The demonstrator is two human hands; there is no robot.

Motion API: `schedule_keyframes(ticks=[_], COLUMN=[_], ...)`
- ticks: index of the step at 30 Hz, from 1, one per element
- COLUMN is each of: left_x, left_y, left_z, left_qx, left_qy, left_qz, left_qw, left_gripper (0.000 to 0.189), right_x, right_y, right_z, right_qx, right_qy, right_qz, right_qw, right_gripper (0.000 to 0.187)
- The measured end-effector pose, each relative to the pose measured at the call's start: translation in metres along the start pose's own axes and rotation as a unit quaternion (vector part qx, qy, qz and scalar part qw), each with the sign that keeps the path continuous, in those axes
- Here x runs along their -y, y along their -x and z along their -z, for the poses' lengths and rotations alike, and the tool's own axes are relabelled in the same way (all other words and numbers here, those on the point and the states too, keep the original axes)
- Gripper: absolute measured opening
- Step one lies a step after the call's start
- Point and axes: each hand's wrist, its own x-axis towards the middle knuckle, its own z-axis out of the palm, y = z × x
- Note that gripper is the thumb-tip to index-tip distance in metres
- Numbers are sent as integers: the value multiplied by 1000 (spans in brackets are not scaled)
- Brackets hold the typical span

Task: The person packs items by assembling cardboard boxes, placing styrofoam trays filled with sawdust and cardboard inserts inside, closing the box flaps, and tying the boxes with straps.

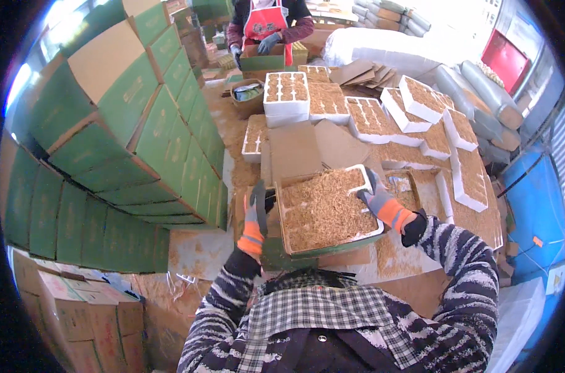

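Observation:
In front of my chest a white foam tray (324,205) full of wood shavings sits in a green cardboard carton (329,249), tilted a little. My right hand (380,200), in a grey and orange glove, grips the tray's right rim, with the thumb over the edge near the shavings. My left hand (254,217), gloved alike, is at the carton's left wall; part of its fingers is hidden there. Beyond the tray, brown cardboard sheets (294,147) lie on the table. To the right of them is an open shallow carton (403,186) with a printed packet inside.
Green cartons (161,126) are stacked high at the left. Brown cartons (89,317) stand low at the left. Several shavings-filled foam trays (368,116) cover the table's far and right side. Across the table a co-worker in a red apron (266,23) handles a carton (263,63).

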Motion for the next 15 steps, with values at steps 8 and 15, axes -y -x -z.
schedule_keyframes(ticks=[8, 15], left_x=[39, 73], left_y=[-166, -242], left_z=[13, 160], left_qx=[-125, -118], left_qy=[-599, -663], left_qz=[-71, -54], left_qw=[787, 737], left_gripper=[98, 121], right_x=[11, 4], right_y=[6, 9], right_z=[-13, -65], right_qx=[237, 207], right_qy=[445, 505], right_qz=[34, 187], right_qw=[863, 817], right_gripper=[37, 19])
